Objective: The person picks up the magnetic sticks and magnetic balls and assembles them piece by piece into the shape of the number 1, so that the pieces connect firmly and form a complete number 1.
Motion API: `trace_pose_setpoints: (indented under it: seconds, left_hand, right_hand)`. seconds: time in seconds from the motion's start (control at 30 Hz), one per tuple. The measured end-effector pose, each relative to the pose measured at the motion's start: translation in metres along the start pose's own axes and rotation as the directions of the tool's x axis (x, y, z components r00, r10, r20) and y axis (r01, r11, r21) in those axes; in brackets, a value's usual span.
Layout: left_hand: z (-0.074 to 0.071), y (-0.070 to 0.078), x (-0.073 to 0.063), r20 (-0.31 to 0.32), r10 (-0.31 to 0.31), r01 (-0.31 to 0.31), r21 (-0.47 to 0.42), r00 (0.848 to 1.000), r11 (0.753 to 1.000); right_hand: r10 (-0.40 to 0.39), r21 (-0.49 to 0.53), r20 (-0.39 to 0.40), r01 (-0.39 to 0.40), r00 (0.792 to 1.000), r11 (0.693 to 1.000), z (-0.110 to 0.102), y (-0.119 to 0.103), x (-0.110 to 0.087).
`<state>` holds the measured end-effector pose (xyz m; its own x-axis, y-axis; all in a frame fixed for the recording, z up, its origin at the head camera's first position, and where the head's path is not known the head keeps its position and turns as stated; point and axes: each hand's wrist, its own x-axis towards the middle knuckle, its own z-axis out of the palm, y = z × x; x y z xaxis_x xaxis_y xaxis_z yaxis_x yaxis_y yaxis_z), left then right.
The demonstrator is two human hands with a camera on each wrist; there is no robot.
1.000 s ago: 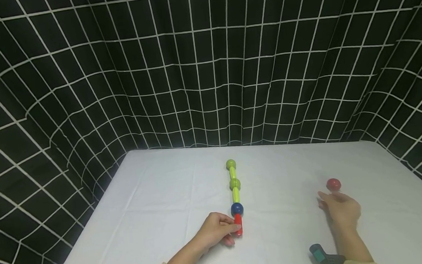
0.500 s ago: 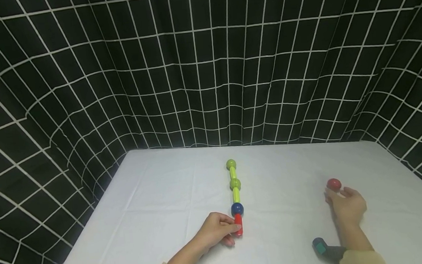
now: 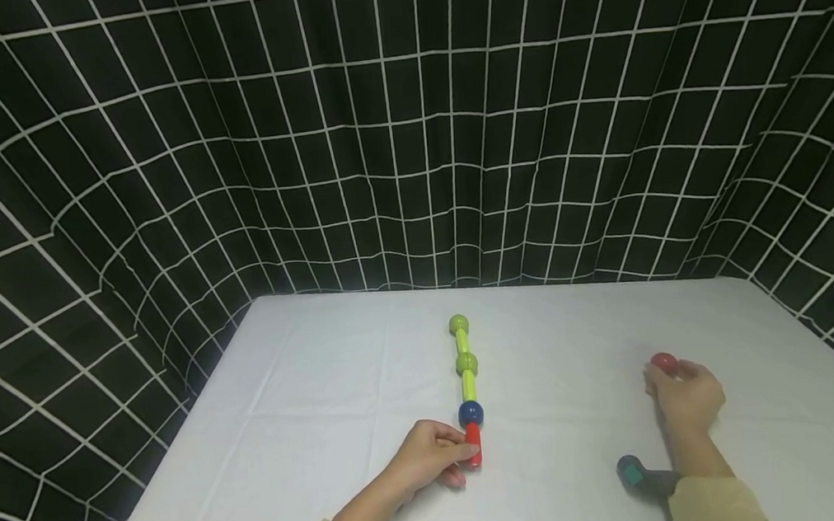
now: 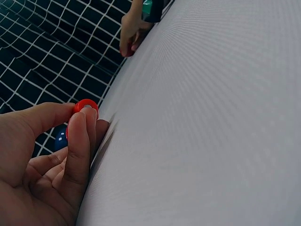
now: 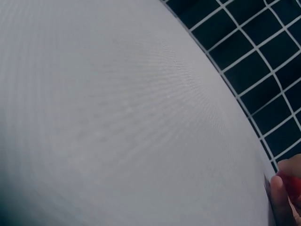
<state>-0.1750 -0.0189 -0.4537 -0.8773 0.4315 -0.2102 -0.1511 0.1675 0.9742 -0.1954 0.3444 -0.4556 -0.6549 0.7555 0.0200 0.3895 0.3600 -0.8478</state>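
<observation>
My left hand pinches a red rod between thumb and fingers; the rod's round end faces the camera in the left wrist view. The rod is the near end of a straight chain on the table. Beyond it come a blue ball, a yellow-green rod, a green ball, a second yellow-green rod and another green ball. Far to the right, my right hand grips a red ball between thumb and fingers, low at the tabletop. The right wrist view shows only its fingertips around the red ball.
A white cloth covers the table. Black curtains with a white grid stand behind it and at both sides. A dark wrist device sits on the right forearm, beside the beige sleeve.
My right hand has shifted right and closed its fingers around the red ball, which it was beside earlier. My left hand stays on the red rod, and the chain keeps its shape.
</observation>
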Motion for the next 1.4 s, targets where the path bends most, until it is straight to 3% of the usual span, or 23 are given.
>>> trace_pose_setpoints:
  seconds: [0.3, 0.47, 0.87, 1.4]
  left_hand:
    - [-0.001, 0.001, 0.001, 0.002, 0.013, -0.013, 0.008, 1.000, 1.000]
    - [0.000, 0.000, 0.001, 0.002, 0.007, -0.007, 0.008, 1.000, 1.000]
    - [0.001, -0.001, 0.001, 0.009, 0.013, -0.014, 0.014, 1.000, 1.000]
    - [0.000, -0.002, 0.001, 0.008, 0.015, -0.015, 0.017, 1.000, 1.000]
  right_hand:
    - [0.001, 0.051, 0.024, -0.002, 1.000, 0.999, 0.001, 0.001, 0.003]
    - [-0.023, 0.016, 0.014, 0.023, 1.000, 1.000, 0.002, 0.004, 0.001]
    - [-0.067, -0.079, 0.005, 0.067, 0.998, 0.995, -0.001, 0.002, -0.014]
    - [-0.184, -0.128, 0.076, 0.192, 0.980, 0.973, 0.000, 0.005, -0.046]
